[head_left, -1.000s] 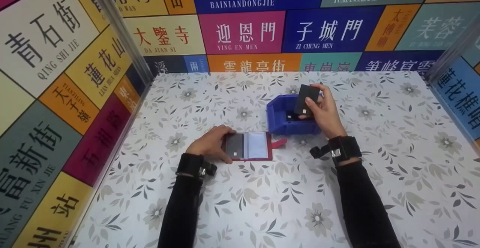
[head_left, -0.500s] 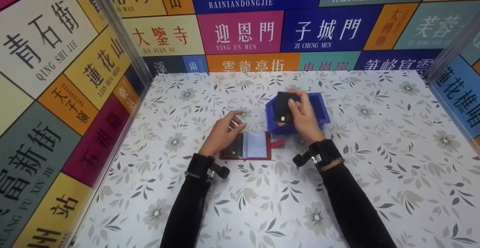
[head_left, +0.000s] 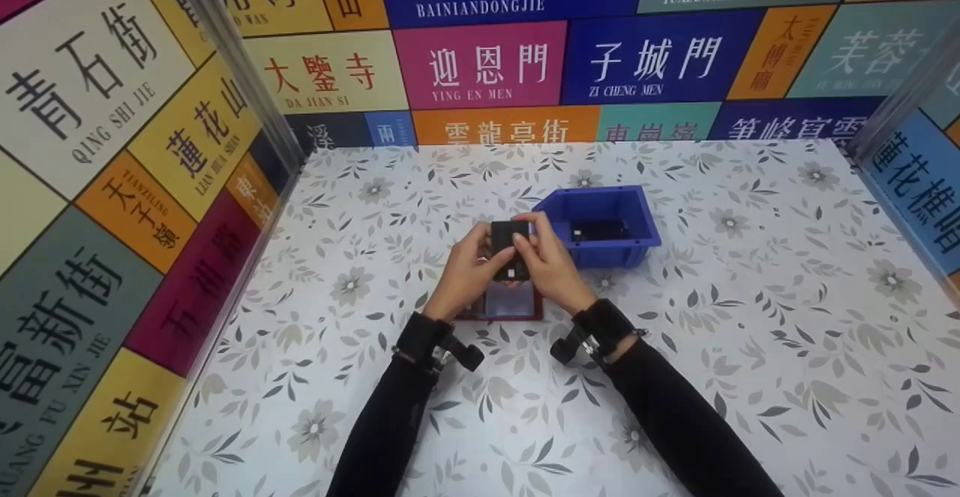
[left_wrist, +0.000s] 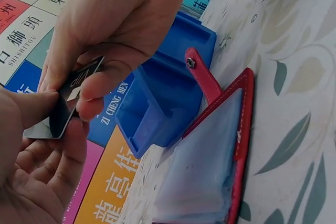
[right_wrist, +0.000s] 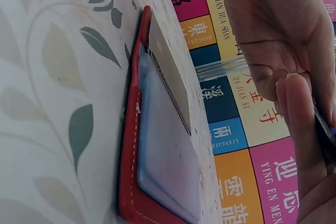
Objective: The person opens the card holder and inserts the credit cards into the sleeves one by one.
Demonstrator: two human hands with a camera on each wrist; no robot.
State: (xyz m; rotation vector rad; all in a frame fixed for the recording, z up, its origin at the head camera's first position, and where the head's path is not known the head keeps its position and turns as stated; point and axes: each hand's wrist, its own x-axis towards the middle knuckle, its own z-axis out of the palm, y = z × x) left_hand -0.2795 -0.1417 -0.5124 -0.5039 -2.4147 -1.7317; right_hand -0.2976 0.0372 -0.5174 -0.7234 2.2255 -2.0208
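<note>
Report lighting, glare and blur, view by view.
Head: bright, fairly even light, fine detail on the black card too soft to read; left wrist: dimmer, a pale patch, probably glare, on that card's lower end; right wrist: also dimmer, clear sleeves looking milky.

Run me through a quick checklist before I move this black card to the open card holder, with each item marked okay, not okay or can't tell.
1. Grip on the black card: ok; left hand and right hand both hold it.
2. Card holder open: ok; it lies open on the table.
3. Red strap off the clear sleeves: ok; it sticks out past the edge.
4. A hand steadying the holder: not ok; both are on the card.
5. Empty sleeve ready: cannot tell.
6. Blue bin emptied: not ok; something dark lies inside.
</note>
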